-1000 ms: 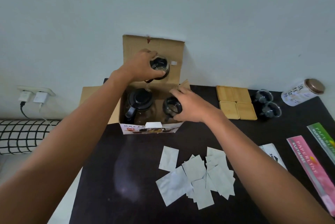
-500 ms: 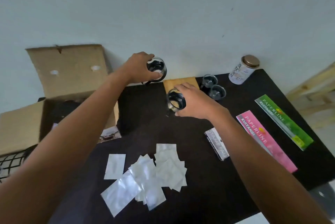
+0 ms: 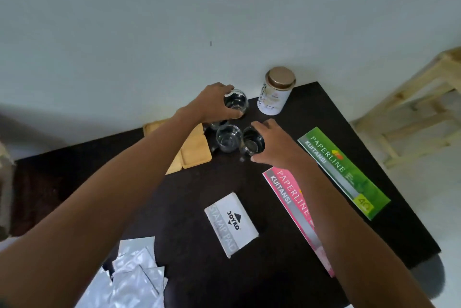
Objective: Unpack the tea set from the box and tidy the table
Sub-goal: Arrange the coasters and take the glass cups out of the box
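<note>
My left hand (image 3: 214, 104) grips a small glass cup (image 3: 236, 102) by its rim at the far edge of the black table (image 3: 199, 190), next to the wall. My right hand (image 3: 274, 144) holds a second glass cup (image 3: 252, 144) from the right side, low over the table. Between them stands another glass cup (image 3: 228, 138), and one more cup (image 3: 217, 124) is partly hidden under my left wrist. Wooden coasters (image 3: 195, 151) lie just left of the cups, partly covered by my left forearm. The box is only a blurred sliver at the left edge (image 3: 5, 158).
A white jar with a brown lid (image 3: 275, 92) stands close to the right of the far cup. A pink receipt book (image 3: 295, 205), a green one (image 3: 341, 170), a stamp pad box (image 3: 230, 224) and several silver sachets (image 3: 136, 275) lie nearer me. A wooden stool (image 3: 424, 108) stands off the right.
Both hands have carried their cups from the box rightward to the far right of the table, beside the two cups standing there. The view has swung right, leaving the box at the frame edge.
</note>
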